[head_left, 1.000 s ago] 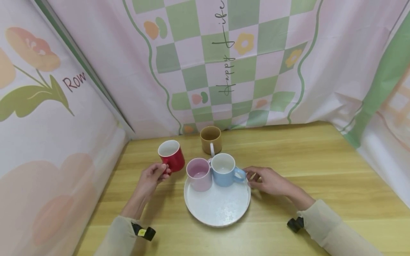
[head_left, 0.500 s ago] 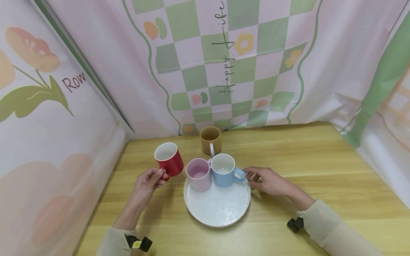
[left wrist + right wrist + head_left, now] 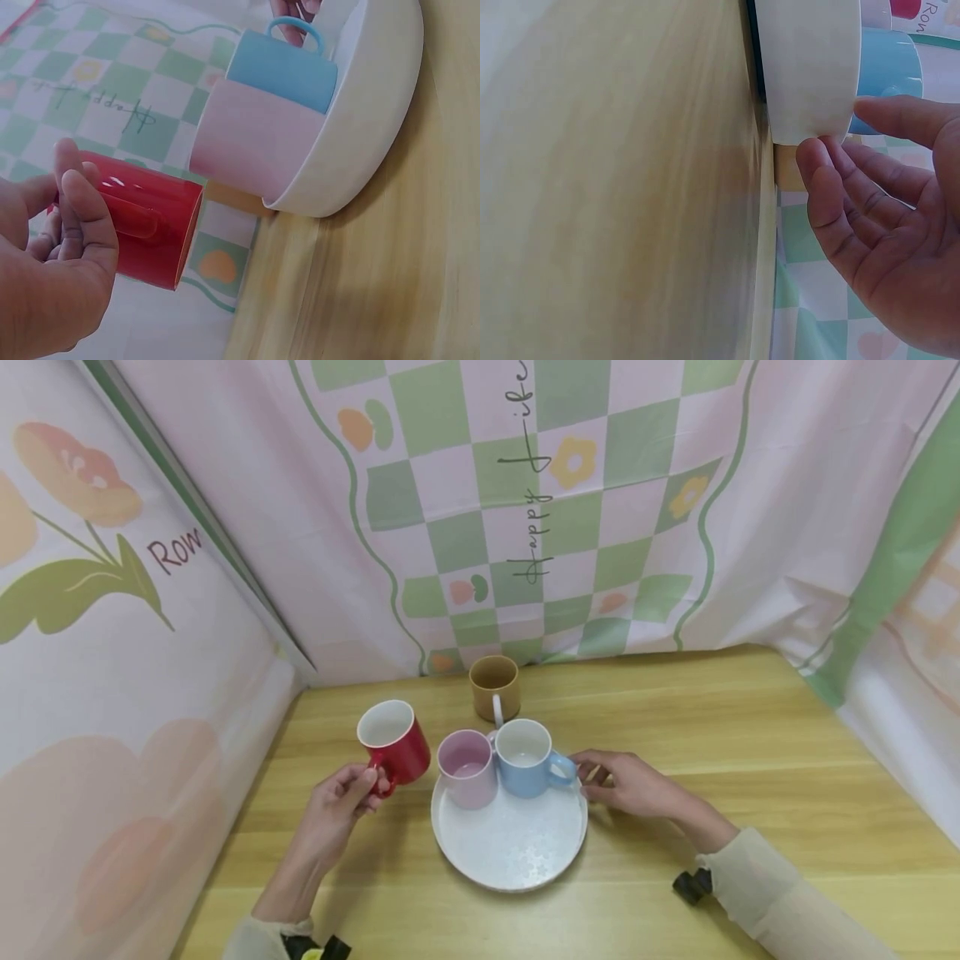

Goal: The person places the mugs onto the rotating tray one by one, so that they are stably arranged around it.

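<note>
Pastel cloth [image 3: 525,510], checked green and pink with flowers, hangs across the top and both sides of the head frame, and below it a pale wooden table [image 3: 750,735] fills the lower half. Low in the middle of the frame a round white tray [image 3: 510,852] lies on the table. On the tray's upper edge stand two mugs side by side and touching, a pink mug [image 3: 467,767] on the left and a blue mug [image 3: 525,757] on the right with its handle turned right. Just above them in the frame, off the tray, a brown mug [image 3: 494,687] stands on the table near the cloth. Left of the tray, the left hand [image 3: 333,802] pinches the handle of a red mug [image 3: 393,743] between thumb and curled fingers; the red mug is tilted with its mouth to the upper left, close beside the pink mug and clear of the table. The right hand [image 3: 633,787] lies at the tray's right rim, fingers loosely spread and nearly straight, their tips at the rim just under the blue mug's handle.
</note>
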A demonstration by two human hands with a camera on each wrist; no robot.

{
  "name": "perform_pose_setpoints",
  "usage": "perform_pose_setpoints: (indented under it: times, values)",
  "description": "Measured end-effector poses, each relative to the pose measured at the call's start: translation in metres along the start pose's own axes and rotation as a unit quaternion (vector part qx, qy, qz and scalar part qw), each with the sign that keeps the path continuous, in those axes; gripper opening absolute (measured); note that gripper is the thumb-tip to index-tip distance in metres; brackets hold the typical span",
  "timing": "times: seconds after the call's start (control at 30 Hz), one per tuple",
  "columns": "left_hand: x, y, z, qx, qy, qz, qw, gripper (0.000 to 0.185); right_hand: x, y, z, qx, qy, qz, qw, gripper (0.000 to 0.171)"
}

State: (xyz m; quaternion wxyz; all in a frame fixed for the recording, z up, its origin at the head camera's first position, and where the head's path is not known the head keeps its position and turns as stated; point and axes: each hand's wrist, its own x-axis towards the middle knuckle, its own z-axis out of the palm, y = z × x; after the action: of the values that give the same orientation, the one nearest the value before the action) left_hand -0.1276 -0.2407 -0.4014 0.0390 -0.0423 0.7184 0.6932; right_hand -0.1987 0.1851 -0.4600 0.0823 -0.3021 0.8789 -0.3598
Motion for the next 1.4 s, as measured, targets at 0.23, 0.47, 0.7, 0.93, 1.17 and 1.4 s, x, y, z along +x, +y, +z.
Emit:
perform_pose_setpoints:
  times: [0.23,0.47,0.7,0.93,1.17,1.4]
  values:
    - [-0.011,0.005,0.001,-0.01,-0.013,0.02,0.9997,0.022,0.001,0.0,-0.001,-0.001,0.007,-0.01,1.0,0.043]
    - [-0.02,0.01,0.003,-0.017,-0.027,0.026,0.9992,0.02,0.001,0.0,-0.001,-0.005,0.005,-0.004,1.0,0.043]
    - [-0.027,0.013,0.007,-0.023,-0.043,0.022,0.9986,0.015,0.001,0.001,-0.002,-0.003,0.0,0.0,1.0,0.043]
    - [-0.034,0.016,0.011,-0.022,-0.07,0.031,0.9968,0.019,0.001,0.0,0.0,0.001,0.002,0.001,1.0,0.043]
    - [-0.039,0.017,0.018,-0.02,-0.092,0.032,0.995,0.021,0.0,0.0,0.0,0.002,-0.002,0.008,1.0,0.044]
    - [-0.044,0.02,0.023,0.001,-0.107,0.036,0.9937,0.028,0.0,0.001,0.001,0.003,-0.001,0.005,1.0,0.044]
